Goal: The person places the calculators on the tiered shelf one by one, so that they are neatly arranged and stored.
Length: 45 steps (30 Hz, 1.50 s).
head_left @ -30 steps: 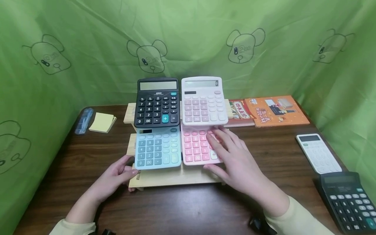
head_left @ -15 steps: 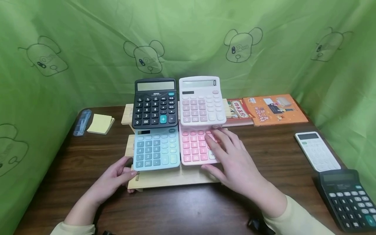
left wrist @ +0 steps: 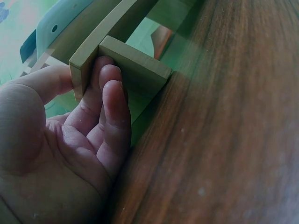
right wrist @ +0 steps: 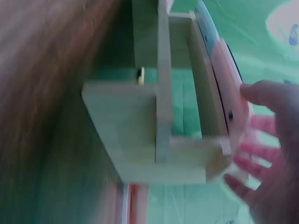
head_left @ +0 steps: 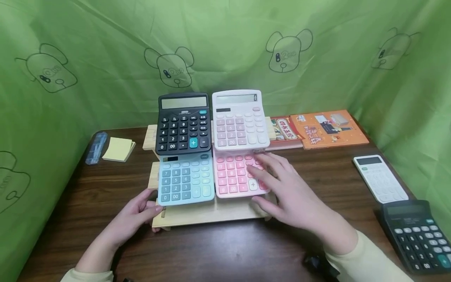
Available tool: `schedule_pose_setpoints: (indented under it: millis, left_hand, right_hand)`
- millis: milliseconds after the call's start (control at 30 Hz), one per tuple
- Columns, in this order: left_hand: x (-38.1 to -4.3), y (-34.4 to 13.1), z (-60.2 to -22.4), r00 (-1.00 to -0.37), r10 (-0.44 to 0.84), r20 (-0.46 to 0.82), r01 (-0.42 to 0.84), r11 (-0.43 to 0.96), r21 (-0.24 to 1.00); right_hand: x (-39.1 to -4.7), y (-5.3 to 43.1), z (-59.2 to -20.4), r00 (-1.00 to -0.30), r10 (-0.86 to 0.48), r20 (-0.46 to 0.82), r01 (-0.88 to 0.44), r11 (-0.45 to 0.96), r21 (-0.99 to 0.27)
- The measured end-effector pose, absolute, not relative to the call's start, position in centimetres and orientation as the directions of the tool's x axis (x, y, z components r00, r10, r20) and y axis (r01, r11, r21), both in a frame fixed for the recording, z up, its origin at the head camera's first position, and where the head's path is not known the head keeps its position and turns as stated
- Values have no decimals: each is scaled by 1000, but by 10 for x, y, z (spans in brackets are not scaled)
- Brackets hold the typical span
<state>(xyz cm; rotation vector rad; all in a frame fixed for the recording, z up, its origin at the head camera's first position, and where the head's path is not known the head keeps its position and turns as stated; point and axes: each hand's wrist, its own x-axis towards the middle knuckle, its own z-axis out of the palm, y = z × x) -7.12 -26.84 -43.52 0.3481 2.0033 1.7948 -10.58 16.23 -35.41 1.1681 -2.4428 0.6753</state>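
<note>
A stepped wooden rack (head_left: 211, 213) bears two rows of calculators. My left hand (head_left: 135, 211) grips its front left corner; in the left wrist view the thumb lies on the board's edge and the curled fingers reach underneath. Over the right side of the pink calculator (head_left: 232, 176) lies my right hand (head_left: 292, 196), fingers spread and loose, thumb near the lower right corner. The right wrist view is blurred there. The light blue calculator (head_left: 186, 182) sits beside the pink one. Behind them stand a black calculator (head_left: 183, 129) and a white calculator (head_left: 239, 125), covering their displays.
At right on the dark table (head_left: 232, 254) lie a slim white calculator (head_left: 380, 178) and another black calculator (head_left: 415, 235). An orange book (head_left: 327, 129) is behind. Yellow sticky notes (head_left: 118, 149) and a blue translucent item (head_left: 96, 148) lie at left. Green cloth (head_left: 225, 47) surrounds the table.
My right hand has slid slightly right across the pink calculator, its thumb drawing away from the lower edge. The left hand keeps its grip. The head view has shifted a little.
</note>
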Motion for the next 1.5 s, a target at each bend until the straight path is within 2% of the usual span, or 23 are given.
schedule_pose_setpoints:
  millis: [133,200,233,333,467,600,700,833,933,1067,1367,1500]
  left_hand:
    - [-72,-266,-435,-877,460,-137,-87,129,988]
    - [-73,-265,-434,-879,458,-134,-81,132,988]
    - [-73,-265,-434,-879,459,-130,-78,131,988]
    - [-72,-266,-433,-881,450,-143,-89,140,986]
    - [-70,-266,-434,-885,438,-157,-103,145,984]
    - [-71,-266,-436,-876,452,-169,-105,163,981]
    - [-74,-265,-437,-874,451,-182,-98,204,974]
    - [-75,-266,-436,-884,434,-174,-82,224,971]
    - [-73,-269,-434,-884,441,-158,-75,200,977]
    - [-70,-272,-433,-886,434,-164,-88,190,978]
    - [-70,-269,-435,-884,434,-172,-107,170,980]
    - [-72,-268,-435,-882,435,-182,-117,171,978]
  right_hand:
    - [-111,186,-344,-544,-588,598,-831,474,-291]
    - [-115,200,-341,-562,-538,628,-811,508,-290]
    - [-118,207,-340,-586,-515,626,-788,542,-292]
    - [-129,231,-339,-715,-425,555,-650,696,-305]
    - [-148,267,-344,-893,-208,398,-358,866,-349]
    - [-159,306,-358,-960,8,280,-107,914,-392]
    - [-161,330,-368,-971,93,218,1,921,-390]
    - [-165,352,-371,-998,70,1,67,949,-307]
    - [-168,366,-370,-982,67,-177,111,962,-250]
    - [-173,379,-376,-947,79,-312,155,961,-227]
    - [-177,398,-394,-917,102,-385,194,958,-210]
    - [-177,399,-396,-920,36,-390,124,971,-203]
